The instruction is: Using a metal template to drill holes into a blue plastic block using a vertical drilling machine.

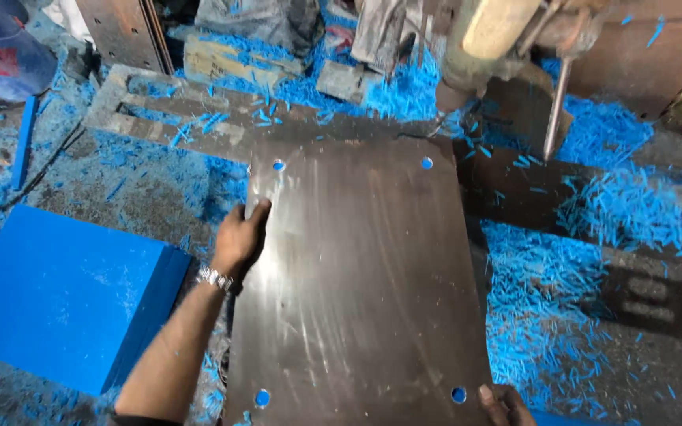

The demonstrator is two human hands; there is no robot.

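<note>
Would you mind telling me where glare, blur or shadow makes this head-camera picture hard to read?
In the head view, pale glare streaks the metal plate, washing out its surface near the left hand; the machine at the top edge is soft and blurred; the right hand is cut off by the bottom edge; the blue shavings stay fairly sharp, and the far right corner lies in shadow.

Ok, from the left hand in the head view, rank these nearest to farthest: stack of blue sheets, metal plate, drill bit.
1. Metal plate: gripped at its left edge by the left hand.
2. Stack of blue sheets: to the hand's left.
3. Drill bit: beyond the plate's far edge.
</note>
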